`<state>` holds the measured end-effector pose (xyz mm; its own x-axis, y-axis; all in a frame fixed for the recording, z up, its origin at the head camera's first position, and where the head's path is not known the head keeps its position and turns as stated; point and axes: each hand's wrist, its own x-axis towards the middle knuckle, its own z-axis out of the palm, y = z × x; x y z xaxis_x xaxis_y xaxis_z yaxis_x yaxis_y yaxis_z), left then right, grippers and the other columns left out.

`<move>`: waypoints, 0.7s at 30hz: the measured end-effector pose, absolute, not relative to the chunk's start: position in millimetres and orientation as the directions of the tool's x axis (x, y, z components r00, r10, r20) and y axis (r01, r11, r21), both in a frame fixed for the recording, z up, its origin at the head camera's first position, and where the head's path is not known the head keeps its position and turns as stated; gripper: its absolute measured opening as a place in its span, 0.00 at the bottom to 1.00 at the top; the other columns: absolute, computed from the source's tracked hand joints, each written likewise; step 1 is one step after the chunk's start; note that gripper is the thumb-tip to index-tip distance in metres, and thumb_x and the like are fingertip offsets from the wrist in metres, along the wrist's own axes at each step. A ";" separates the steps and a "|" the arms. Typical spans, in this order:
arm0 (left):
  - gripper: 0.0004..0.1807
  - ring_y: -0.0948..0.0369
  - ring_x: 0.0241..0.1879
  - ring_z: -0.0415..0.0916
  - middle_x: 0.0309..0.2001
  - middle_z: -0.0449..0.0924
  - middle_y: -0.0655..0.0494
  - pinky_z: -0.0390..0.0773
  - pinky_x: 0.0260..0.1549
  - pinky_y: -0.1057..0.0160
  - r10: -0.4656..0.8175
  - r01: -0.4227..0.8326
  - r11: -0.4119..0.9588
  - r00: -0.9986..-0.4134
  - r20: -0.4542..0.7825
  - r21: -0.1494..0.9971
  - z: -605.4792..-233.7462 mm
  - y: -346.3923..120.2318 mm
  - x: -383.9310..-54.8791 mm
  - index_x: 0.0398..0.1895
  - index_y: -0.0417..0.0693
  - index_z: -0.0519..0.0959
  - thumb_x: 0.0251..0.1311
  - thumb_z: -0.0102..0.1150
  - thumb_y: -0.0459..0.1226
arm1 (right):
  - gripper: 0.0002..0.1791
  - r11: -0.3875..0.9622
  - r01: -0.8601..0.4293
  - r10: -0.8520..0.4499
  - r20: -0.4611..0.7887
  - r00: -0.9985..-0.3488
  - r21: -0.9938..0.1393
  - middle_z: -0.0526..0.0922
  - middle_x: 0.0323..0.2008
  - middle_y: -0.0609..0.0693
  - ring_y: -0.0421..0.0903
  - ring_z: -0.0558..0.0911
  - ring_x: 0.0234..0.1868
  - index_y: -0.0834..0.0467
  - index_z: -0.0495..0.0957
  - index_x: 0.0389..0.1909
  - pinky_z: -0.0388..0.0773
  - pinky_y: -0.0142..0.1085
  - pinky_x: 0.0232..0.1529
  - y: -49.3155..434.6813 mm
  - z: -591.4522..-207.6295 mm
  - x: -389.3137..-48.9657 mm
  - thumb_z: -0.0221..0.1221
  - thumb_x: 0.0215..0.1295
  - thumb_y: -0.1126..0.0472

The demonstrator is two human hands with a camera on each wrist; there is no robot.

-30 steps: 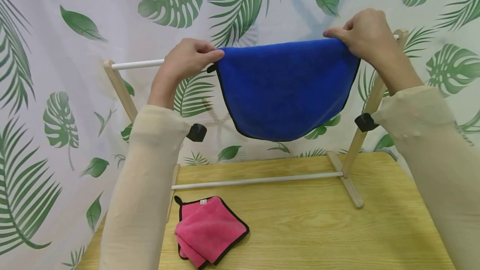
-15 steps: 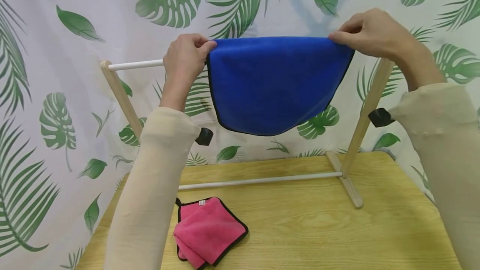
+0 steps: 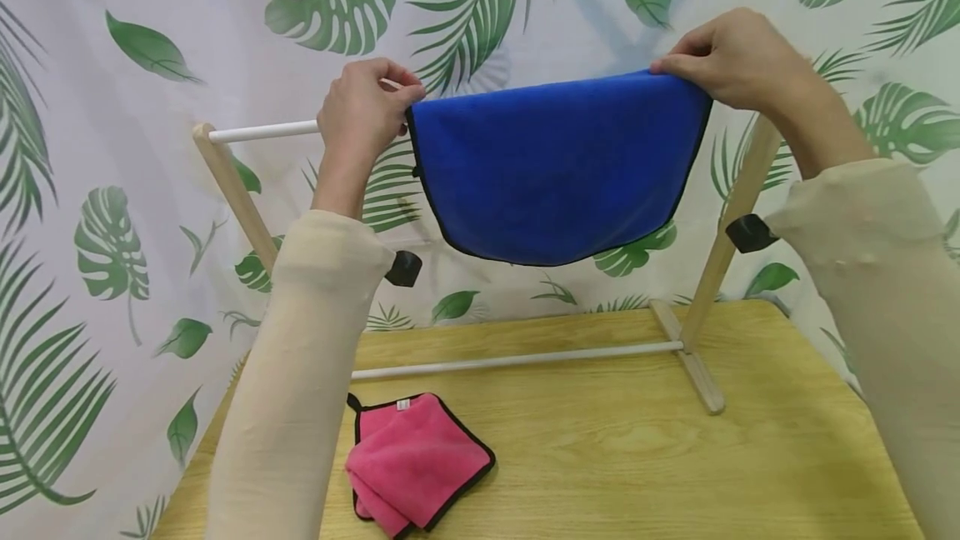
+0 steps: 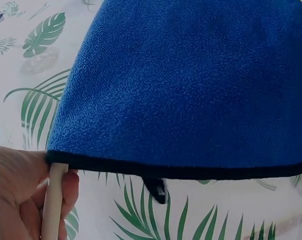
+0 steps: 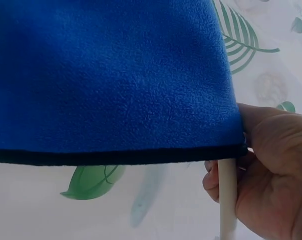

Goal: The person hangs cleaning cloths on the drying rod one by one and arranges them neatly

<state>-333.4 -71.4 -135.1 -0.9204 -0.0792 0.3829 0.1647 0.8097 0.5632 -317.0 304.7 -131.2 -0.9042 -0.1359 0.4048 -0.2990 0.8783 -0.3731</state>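
A blue towel (image 3: pixel 558 173) with black edging hangs folded over the white top rod (image 3: pixel 266 131) of a drying rack. My left hand (image 3: pixel 367 111) pinches the towel's upper left corner between thumb and fingers. At the upper right corner, my right hand (image 3: pixel 750 65) grips the fold in the same way. The left wrist view shows the rod emerging under the towel's black edge, with the fingers of the left hand (image 4: pixel 20 192) around it and a black loop (image 4: pixel 157 190) below. In the right wrist view, the right hand (image 5: pixel 276 170) is also around the rod.
A crumpled pink towel (image 3: pixel 420 461) with black edging lies on the wooden table (image 3: pixel 600 457). The rack's wooden right leg (image 3: pixel 720 273) and lower white rod (image 3: pixel 517 358) stand toward the back. A leaf-patterned curtain (image 3: pixel 150 215) hangs behind.
Both hands rose, then the left lowered its corner a little. The towel's left edge has shifted left, and its black loop now sits lower. The right hand has moved slightly right.
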 end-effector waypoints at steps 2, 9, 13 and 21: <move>0.17 0.63 0.34 0.83 0.42 0.87 0.60 0.69 0.42 0.62 -0.062 0.176 0.810 -0.923 0.380 0.560 -135.8 -73.7 -333.0 0.55 0.59 0.84 0.73 0.58 0.54 | 0.25 0.876 -0.299 -0.130 0.413 -0.901 -0.378 0.80 0.38 0.61 0.55 0.74 0.35 0.70 0.81 0.53 0.67 0.26 0.29 303.3 -131.4 -316.7 0.56 0.78 0.49; 0.28 0.59 0.48 0.77 0.48 0.84 0.56 0.72 0.49 0.60 0.142 0.314 0.791 -0.930 0.340 0.526 -139.9 -88.5 -327.1 0.55 0.54 0.85 0.71 0.54 0.63 | 0.23 0.879 -0.267 -0.068 0.450 -0.891 -0.396 0.76 0.37 0.60 0.55 0.73 0.36 0.66 0.78 0.46 0.67 0.24 0.27 301.1 -133.6 -314.9 0.59 0.75 0.46; 0.26 0.57 0.53 0.74 0.54 0.82 0.55 0.73 0.53 0.58 0.250 0.376 0.743 -0.923 0.291 0.554 -139.1 -97.4 -324.6 0.61 0.51 0.82 0.70 0.60 0.58 | 0.24 0.883 -0.305 -0.099 0.495 -0.863 -0.357 0.77 0.35 0.60 0.53 0.70 0.37 0.65 0.80 0.45 0.65 0.33 0.33 305.4 -139.7 -314.6 0.57 0.77 0.45; 0.19 0.57 0.43 0.78 0.49 0.82 0.51 0.74 0.39 0.63 0.211 0.423 0.742 -0.884 0.418 0.520 -143.5 -93.3 -331.8 0.54 0.49 0.84 0.75 0.57 0.51 | 0.18 0.804 -0.473 -0.252 0.515 -0.819 -0.360 0.79 0.34 0.41 0.41 0.72 0.37 0.63 0.83 0.51 0.65 0.24 0.39 321.9 -142.1 -313.6 0.66 0.71 0.53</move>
